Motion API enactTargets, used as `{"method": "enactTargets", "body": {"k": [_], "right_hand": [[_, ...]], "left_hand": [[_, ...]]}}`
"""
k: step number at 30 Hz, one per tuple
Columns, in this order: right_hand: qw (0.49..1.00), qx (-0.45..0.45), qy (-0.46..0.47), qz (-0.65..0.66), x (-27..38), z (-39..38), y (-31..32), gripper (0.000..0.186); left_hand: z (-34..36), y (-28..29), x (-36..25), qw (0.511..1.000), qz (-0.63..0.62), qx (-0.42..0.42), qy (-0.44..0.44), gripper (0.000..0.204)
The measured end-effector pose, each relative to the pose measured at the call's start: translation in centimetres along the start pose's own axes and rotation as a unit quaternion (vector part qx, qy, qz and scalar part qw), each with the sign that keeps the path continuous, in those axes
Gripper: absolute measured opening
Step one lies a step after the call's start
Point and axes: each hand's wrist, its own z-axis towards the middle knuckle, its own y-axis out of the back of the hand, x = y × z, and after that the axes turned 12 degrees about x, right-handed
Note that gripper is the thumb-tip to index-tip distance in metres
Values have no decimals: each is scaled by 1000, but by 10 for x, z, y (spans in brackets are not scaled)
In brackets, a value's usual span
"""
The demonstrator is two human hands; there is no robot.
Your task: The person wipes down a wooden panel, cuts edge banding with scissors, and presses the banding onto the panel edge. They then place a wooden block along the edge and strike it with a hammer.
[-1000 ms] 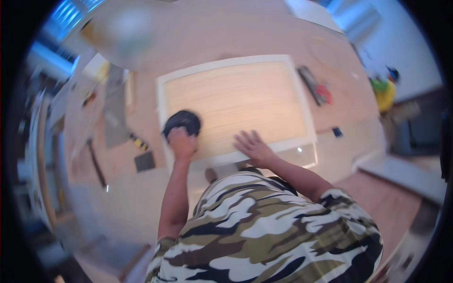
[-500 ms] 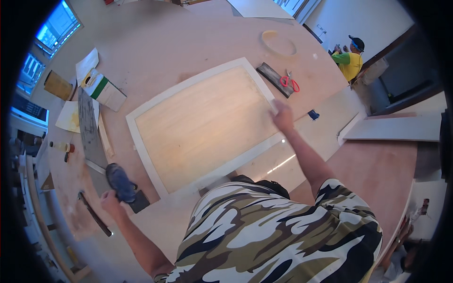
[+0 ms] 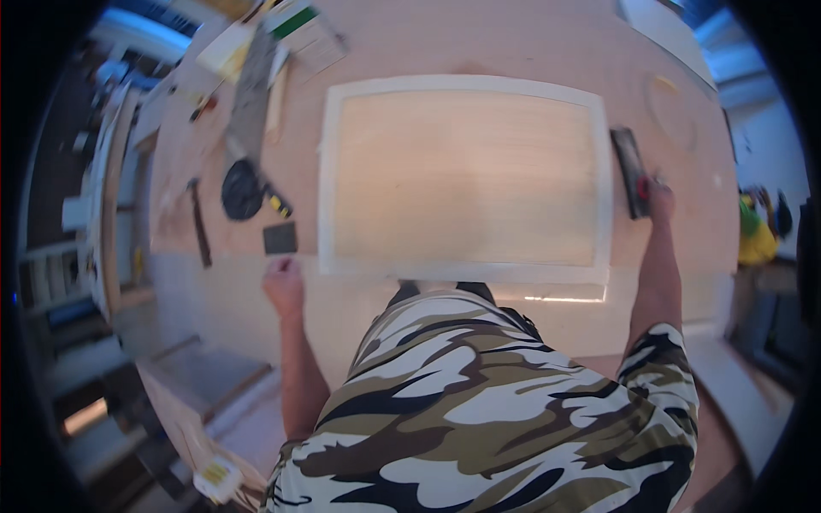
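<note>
A framed panel (image 3: pixel 466 175), pale wood with a white border, lies flat on the worktable before me. To its right, my right hand (image 3: pixel 660 202) is closed at the red handles of a pair of scissors (image 3: pixel 643 185), over a long dark bar-shaped tool (image 3: pixel 627 154). Blur hides the finger details there. Left of the panel's near corner, my left hand (image 3: pixel 284 278) has its fingers curled together, with nothing visible in them. Just beyond its fingertips lies a small dark square piece (image 3: pixel 280 238), apart from the hand.
On the left are a hammer (image 3: pixel 199 222), a dark rounded bundle (image 3: pixel 242 190), a yellow-and-black tool (image 3: pixel 278 203), a long grey board (image 3: pixel 249 107) and a white-and-green carton (image 3: pixel 308 41). A pale ring (image 3: pixel 671 115) lies far right. Another person in yellow and green (image 3: pixel 756 227) is beyond the table.
My view has turned, so the panel now appears square to me. My right hand has gone from the panel's right edge to the scissors. My left hand is now below the dark square.
</note>
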Motion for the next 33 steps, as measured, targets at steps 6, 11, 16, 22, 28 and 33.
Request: {"method": "enactTargets", "body": {"k": [6,11,16,22,28,33], "right_hand": [[879,128,-197,415,39,-2,7,31],[913,-37,-235,331,104,-53,62,22],[777,0,44,628,234,-167,112,29],[433,405,98,799,475,-324,160,33],[422,471,189,751,556,-367,161,24],[630,460,291,554,564,-390,149,32]], "left_hand": [[-72,-42,-20,994,-40,79,69,16],[-75,-64,-55,987,-77,130,52,17],[-54,-64,-90,801,-466,340,158,23],[-34,-31,-89,567,-657,492,64,31],[-48,23,-57,581,-656,482,-6,46],[-52,40,-3,561,-644,521,-12,60]]}}
